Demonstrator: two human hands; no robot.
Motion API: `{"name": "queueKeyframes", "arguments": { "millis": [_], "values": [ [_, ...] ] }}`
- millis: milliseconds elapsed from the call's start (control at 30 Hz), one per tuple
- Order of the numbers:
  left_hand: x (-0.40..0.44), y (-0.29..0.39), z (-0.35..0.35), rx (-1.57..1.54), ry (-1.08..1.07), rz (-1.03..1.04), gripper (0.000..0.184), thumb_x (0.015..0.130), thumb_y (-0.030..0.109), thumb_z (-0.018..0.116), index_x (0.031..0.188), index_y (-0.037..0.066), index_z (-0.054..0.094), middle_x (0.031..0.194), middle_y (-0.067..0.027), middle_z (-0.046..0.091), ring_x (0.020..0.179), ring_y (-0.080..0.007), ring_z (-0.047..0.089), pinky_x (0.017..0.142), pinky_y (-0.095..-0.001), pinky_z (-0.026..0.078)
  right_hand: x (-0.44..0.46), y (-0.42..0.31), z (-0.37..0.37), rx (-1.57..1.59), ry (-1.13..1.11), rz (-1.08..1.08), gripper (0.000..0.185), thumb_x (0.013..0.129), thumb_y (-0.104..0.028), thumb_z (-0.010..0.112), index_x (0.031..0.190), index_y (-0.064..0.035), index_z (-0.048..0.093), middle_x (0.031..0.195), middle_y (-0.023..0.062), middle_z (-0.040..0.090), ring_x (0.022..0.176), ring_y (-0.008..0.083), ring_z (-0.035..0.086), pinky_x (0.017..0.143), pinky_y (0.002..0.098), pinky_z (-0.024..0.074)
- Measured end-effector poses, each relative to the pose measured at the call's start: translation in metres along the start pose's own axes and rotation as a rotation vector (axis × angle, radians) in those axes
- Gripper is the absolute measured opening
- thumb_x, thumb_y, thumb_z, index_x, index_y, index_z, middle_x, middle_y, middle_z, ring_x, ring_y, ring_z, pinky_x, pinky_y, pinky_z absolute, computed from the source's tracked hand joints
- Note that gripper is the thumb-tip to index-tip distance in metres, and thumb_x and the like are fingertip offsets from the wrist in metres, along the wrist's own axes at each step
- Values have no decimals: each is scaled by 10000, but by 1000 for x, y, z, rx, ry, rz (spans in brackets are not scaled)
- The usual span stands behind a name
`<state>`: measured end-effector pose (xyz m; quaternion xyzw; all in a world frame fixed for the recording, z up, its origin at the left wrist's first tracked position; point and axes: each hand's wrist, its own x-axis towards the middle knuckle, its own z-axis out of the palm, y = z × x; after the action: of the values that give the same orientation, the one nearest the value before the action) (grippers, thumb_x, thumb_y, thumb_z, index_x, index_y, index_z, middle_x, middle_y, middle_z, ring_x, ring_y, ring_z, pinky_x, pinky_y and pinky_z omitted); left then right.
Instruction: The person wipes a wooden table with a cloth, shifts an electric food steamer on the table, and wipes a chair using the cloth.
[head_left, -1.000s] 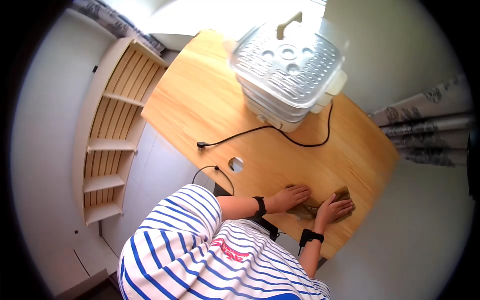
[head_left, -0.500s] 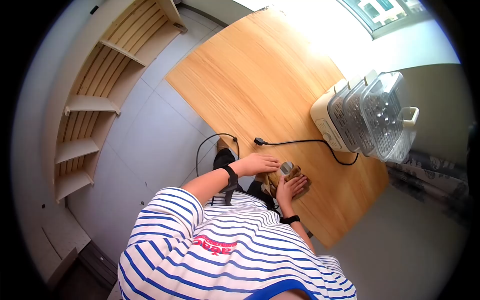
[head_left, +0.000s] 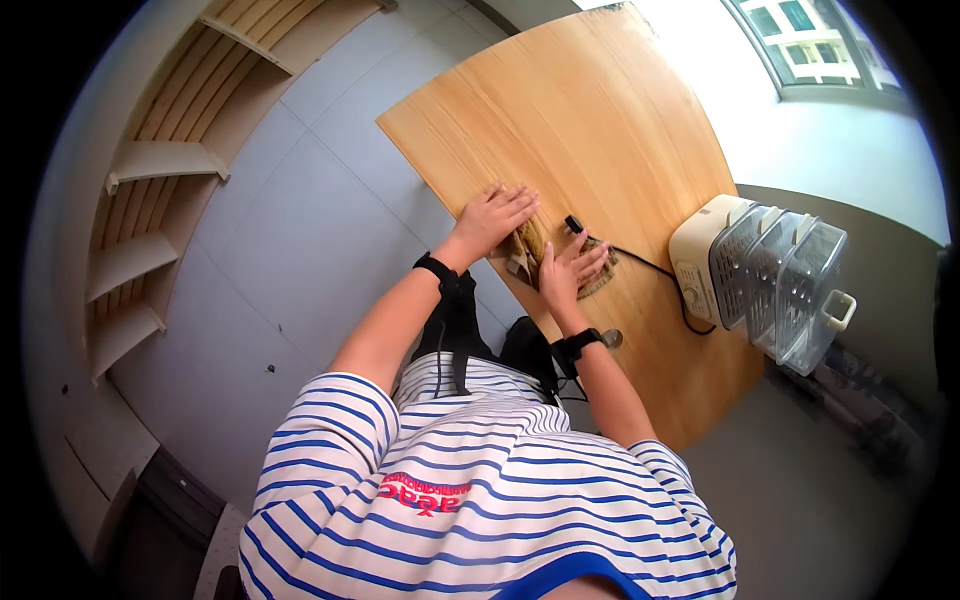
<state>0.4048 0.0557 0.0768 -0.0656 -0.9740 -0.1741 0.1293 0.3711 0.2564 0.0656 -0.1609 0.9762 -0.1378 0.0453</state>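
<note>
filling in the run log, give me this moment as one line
left hand: on brown cloth | right hand: on brown cloth | plug: near right hand | tiered appliance: on table

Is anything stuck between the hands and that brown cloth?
Nothing visible: the left hand and right hand both rest on the brown cloth. The black plug lies close beyond the right hand, rather than under it.

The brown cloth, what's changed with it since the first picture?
The left hand and right hand have moved the brown cloth left along the table, past the round hole. Both hands still rest on it. The tiered appliance stayed put.
</note>
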Motion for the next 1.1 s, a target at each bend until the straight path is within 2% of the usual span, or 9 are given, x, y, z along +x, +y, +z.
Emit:
{"name": "queueKeyframes", "arguments": {
  "millis": [267,467,600,667,700,800,867,967,1100],
  "values": [
    [-7,-12,-2,50,153,-450,383,881,128,506,1249,188,590,1349,58,532,1324,-233,418,1134,-479,254,79,-34,3,-70,-34,-246,827,893,-437,561,1503,-80,131,1502,343,-34,1393,505,-20,1103,605,55],
    [-45,51,13,-98,275,-726,527,843,-16,482,1341,153,517,1431,-56,438,1346,-372,344,1144,-447,257,56,-17,-3,19,19,-451,815,897,-451,561,1469,2,198,1502,344,47,1393,498,56,1115,579,91],
    [-87,106,39,-253,404,-926,707,781,-129,477,1443,69,328,1509,-180,282,1348,-419,324,1029,-424,425,11,-6,-10,46,-22,-567,809,900,-466,559,1448,35,237,1497,352,58,1393,498,65,1115,582,89],
    [-100,139,58,-779,592,-1240,685,810,-104,458,1459,29,279,1484,-243,290,1296,-393,416,987,-386,459,-15,1,-18,71,-91,-542,809,899,-477,559,1438,44,256,1499,354,53,1396,493,69,1112,591,80],
    [-107,148,72,-1109,697,-1207,503,840,-21,458,1341,-4,419,1309,-193,487,1101,-287,564,919,-343,467,-26,6,-21,119,-102,-523,825,882,-495,582,1436,32,273,1500,356,51,1400,490,68,1104,600,74],
    [-114,173,85,-1680,611,-1253,270,854,66,469,1111,12,531,1031,-77,564,898,-171,555,820,-291,454,-52,31,-37,181,-181,-556,846,854,-507,611,1440,9,285,1502,356,50,1402,489,71,1099,602,76],
    [-106,188,107,-1988,905,-1069,143,865,171,504,954,64,534,883,-22,549,833,-144,534,774,-274,432,-74,57,-44,211,-171,-559,831,820,-476,662,1438,-39,318,1501,355,55,1397,492,92,1098,594,90],
    [-87,216,104,-2107,947,-1010,207,898,172,557,1063,47,575,1044,-68,624,961,-175,596,845,-310,472,-109,95,-48,171,-193,-560,748,792,-297,723,1418,-100,364,1504,345,67,1380,505,130,1089,607,122],
    [-92,276,108,-1760,676,-1216,435,897,359,645,1161,23,563,1086,-70,631,983,-160,609,834,-300,484,-151,150,-56,137,-192,-579,761,800,-234,709,1444,-105,325,1514,333,52,1386,502,123,1086,612,134]
  ]
}}
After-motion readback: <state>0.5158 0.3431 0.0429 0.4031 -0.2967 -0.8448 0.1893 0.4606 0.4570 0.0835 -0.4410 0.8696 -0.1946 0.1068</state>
